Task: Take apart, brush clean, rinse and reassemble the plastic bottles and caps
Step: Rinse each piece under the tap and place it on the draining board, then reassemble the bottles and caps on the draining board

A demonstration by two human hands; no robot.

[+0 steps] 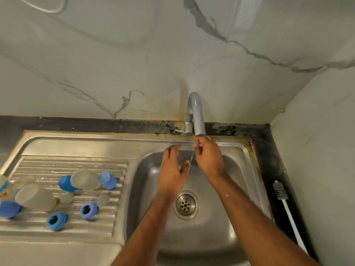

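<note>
Both hands are over the sink basin point(221, 217) under the chrome tap point(196, 114), from which a thin stream of water runs. My left hand point(172, 169) is spread with straight fingers, just left of the stream. My right hand point(208, 156) is right under the spout with its fingers bent in the water; whether they pinch something small is unclear. On the ribbed drainboard point(63, 225) lie clear plastic bottles point(84, 179) point(34, 196), blue caps point(107, 180) point(66, 183) and blue rings point(89, 210) point(56, 220).
A bottle brush point(281, 192) with a white handle lies on the dark counter right of the sink. A printed bottle point(4, 189) and a blue cap point(9, 209) sit at the far left edge. Marble wall stands behind and to the right. The drain point(186, 205) is open.
</note>
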